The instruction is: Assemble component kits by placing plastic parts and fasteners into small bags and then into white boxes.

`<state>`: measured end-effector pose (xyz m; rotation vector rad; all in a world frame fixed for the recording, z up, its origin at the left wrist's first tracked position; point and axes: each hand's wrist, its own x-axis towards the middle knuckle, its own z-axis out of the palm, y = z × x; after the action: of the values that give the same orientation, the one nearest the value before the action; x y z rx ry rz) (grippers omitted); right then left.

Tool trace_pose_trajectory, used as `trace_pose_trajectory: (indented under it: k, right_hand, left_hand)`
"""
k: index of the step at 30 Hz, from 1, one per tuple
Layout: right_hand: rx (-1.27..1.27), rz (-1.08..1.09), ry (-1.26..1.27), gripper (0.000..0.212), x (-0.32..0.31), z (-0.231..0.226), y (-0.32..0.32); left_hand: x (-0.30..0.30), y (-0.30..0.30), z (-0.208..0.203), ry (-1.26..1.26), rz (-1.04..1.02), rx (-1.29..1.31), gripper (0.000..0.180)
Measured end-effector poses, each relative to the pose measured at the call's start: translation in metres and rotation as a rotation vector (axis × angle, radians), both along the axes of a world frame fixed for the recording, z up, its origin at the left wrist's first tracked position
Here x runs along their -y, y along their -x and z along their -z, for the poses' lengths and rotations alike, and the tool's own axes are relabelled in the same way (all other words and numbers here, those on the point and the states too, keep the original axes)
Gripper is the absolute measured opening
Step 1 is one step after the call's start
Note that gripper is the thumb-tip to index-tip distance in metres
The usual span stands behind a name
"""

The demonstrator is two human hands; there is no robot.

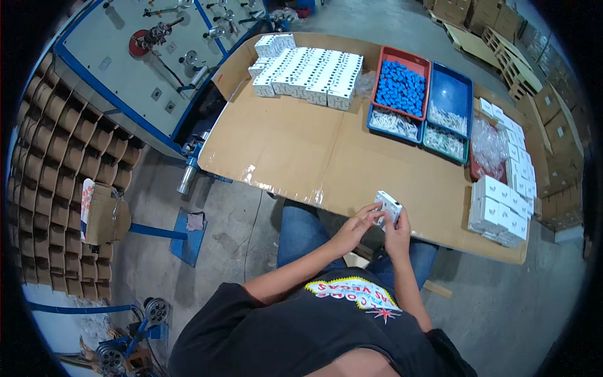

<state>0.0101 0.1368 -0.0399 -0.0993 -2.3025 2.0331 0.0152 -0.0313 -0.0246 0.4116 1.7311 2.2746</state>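
Just past the table's near edge, above my lap, I hold a small white box (388, 202) with dark marks on its side. My right hand (397, 235) is closed round the box's right and lower part, with the thumb toward its face. My left hand (358, 230) comes in from the left, its fingers bent against the box's near left side. The fingers cover the lower part of the box, so I cannot tell whether that end is open.
On the cardboard-covered table (276, 144) stand rows of white boxes (308, 72) at the far left. A red tray (432, 60) of blue pieces, blue trays (461, 85) of white pieces and a plastic bag (488, 143) lie right. More white boxes (499, 210) are stacked near right.
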Motion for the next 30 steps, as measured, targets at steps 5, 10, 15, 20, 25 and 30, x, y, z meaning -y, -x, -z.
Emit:
trace_pose_trajectory:
  k: [5, 10, 15, 20, 25, 30]
  right_hand:
    - [-0.031, 0.016, -0.126, 0.025, -0.011, -0.01, 0.05]
    - [-0.127, -0.119, -0.255, 0.03, -0.001, -0.029, 0.159]
    - [-0.295, -0.224, -0.24, 0.029, 0.051, -0.041, 0.32]
    - [-0.547, -0.221, -0.472, 0.029, 0.141, -0.068, 0.472]
    - [-0.593, -0.216, -0.361, 0.029, 0.235, -0.046, 0.61]
    - [-0.648, -0.213, -0.443, 0.026, 0.311, -0.028, 0.701]
  left_hand:
    - [0.036, 0.068, 0.044, 0.023, -0.356, 0.142, 0.037]
    - [0.104, 0.151, 0.089, 0.941, -0.799, -0.276, 0.037]
    - [0.122, 0.168, 0.107, 1.195, -0.773, -0.277, 0.048]
    - [0.122, 0.17, 0.092, 1.284, -0.713, -0.149, 0.057]
    - [0.126, 0.183, 0.091, 1.292, -0.655, -0.143, 0.066]
    - [0.129, 0.184, 0.095, 1.237, -0.635, -0.066, 0.072]
